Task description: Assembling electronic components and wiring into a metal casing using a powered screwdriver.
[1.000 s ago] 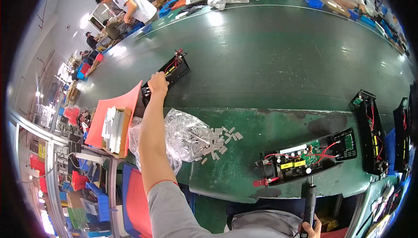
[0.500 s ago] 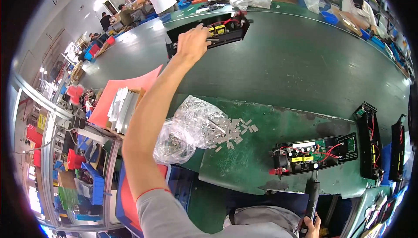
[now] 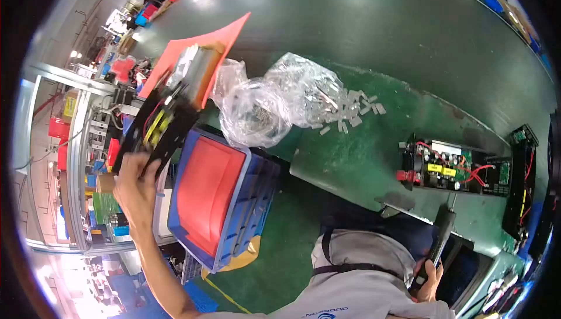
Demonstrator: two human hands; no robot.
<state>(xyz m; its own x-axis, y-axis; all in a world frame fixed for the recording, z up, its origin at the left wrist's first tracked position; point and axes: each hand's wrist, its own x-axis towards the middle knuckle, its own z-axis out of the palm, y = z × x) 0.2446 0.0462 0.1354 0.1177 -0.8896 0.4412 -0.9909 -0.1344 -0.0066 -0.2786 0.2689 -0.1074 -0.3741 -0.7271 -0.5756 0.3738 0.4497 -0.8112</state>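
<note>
Head view: left hand (image 3: 135,186) clasps black circuit-board unit (image 3: 156,129), held off the table's left edge above blue crate (image 3: 248,199) with red liner. Right hand (image 3: 431,281) closed around black screwdriver (image 3: 439,238). Second open unit (image 3: 456,170) lies on green table (image 3: 362,149), beside plastic bag (image 3: 280,100).

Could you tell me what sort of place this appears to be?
Probably an electronics assembly workshop: open circuit board units lie on a long green workbench, with a bag of small parts and blue storage crates.
</note>
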